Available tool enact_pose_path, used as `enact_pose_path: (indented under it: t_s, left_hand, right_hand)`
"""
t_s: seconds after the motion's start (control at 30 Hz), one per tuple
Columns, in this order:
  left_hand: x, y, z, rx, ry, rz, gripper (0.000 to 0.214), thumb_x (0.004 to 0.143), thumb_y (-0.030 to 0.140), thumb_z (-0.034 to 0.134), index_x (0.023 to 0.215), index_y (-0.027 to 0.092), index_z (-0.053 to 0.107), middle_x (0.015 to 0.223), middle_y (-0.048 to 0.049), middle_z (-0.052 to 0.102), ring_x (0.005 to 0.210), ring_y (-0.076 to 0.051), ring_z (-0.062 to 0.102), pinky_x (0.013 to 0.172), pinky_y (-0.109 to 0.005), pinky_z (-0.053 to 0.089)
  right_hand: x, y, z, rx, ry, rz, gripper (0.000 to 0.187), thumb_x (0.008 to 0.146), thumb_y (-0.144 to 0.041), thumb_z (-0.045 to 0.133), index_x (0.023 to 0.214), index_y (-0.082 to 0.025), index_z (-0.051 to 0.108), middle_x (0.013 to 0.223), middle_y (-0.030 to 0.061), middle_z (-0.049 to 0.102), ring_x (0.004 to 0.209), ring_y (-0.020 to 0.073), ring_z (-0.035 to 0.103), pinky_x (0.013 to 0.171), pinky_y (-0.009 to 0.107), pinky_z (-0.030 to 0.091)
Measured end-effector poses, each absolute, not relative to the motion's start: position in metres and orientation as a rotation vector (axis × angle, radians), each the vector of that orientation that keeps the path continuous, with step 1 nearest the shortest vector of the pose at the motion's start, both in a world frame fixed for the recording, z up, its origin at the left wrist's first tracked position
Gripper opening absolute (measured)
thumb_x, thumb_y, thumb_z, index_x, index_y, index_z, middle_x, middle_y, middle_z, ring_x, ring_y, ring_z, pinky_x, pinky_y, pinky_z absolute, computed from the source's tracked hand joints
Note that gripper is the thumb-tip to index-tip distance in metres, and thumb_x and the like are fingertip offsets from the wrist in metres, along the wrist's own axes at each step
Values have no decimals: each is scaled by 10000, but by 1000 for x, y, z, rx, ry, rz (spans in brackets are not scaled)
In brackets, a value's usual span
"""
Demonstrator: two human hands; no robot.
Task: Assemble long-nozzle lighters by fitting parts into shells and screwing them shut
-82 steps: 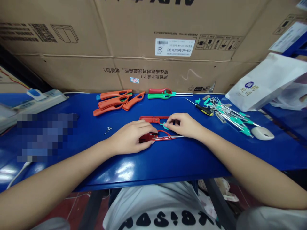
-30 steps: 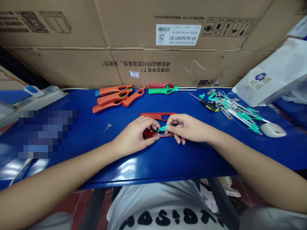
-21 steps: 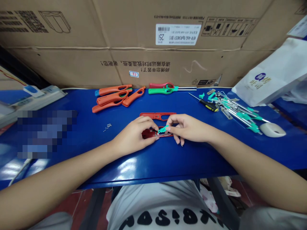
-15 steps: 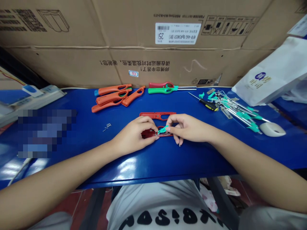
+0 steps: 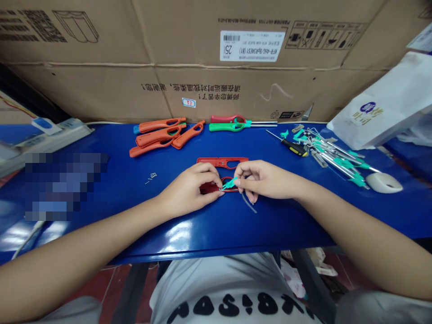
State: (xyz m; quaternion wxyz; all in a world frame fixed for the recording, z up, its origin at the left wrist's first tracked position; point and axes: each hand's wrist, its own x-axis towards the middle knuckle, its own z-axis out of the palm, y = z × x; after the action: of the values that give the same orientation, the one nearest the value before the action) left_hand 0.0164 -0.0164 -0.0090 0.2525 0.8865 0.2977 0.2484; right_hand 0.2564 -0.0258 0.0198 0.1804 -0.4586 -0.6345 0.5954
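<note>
My left hand (image 5: 191,191) is closed, thumb and index fingertip pinching the left end of a small teal plastic lighter part (image 5: 229,183) with a thin pale wire. My right hand (image 5: 265,180) pinches the right end of that part between thumb and index finger, its other fingers curled. Below the fingertips lies a red lighter casing half (image 5: 208,187), partly covered by my left hand. A clear thin tube (image 5: 249,203) sticks out from under my right fingers. Just beyond, a second red casing half (image 5: 216,162) lies flat.
Orange lighter casings (image 5: 157,137) lie at the back left, small screws (image 5: 152,176) nearer. Red and green casings (image 5: 226,127) rest by the cardboard box (image 5: 189,40). At right are a screwdriver (image 5: 293,147), metal lighter tubes (image 5: 342,164), a white mouse-shaped object (image 5: 384,182) and a bag (image 5: 381,103).
The clear tube now shows below my right hand, hanging toward the table's front edge. Both hands keep nearly the same place and grip on the teal part.
</note>
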Motion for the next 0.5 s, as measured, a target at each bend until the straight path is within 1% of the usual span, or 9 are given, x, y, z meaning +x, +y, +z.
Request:
enact_pose_path:
  t_s: [0.07,0.23,0.4,0.5]
  left_hand:
    - [16,-17,-8,2411,808,678,60,887,233,717,937,199,719,1013,-34,647,957,-176,639,908,-323,508]
    - [16,-18,-5,2428,754,668,105,886,171,675,972,204,724,1038,-40,652,979,-172,637,921,-311,508]
    - [15,-17,-4,2434,775,636,99,886,209,702,983,211,719,1048,-37,656,990,-182,637,927,-321,502]
    - [15,-16,-4,2425,808,631,138,880,232,714,1015,208,698,1046,-40,668,990,-196,634,920,-339,505]
  right_hand:
    - [256,-26,20,-1300,-1800,1682,216,878,-290,711,831,-182,530,636,-53,634,468,79,613,474,194,534]
    - [254,-29,22,-1369,-1848,1611,141,917,-199,626,825,-188,521,510,-84,564,430,80,586,466,180,510]
    - [255,-29,20,-1380,-1888,1496,127,907,-288,635,876,-200,549,510,-89,534,405,92,533,413,200,463]
    - [260,-27,17,-1371,-1998,1299,137,905,-322,625,888,-189,596,533,-79,523,425,82,487,434,201,392]
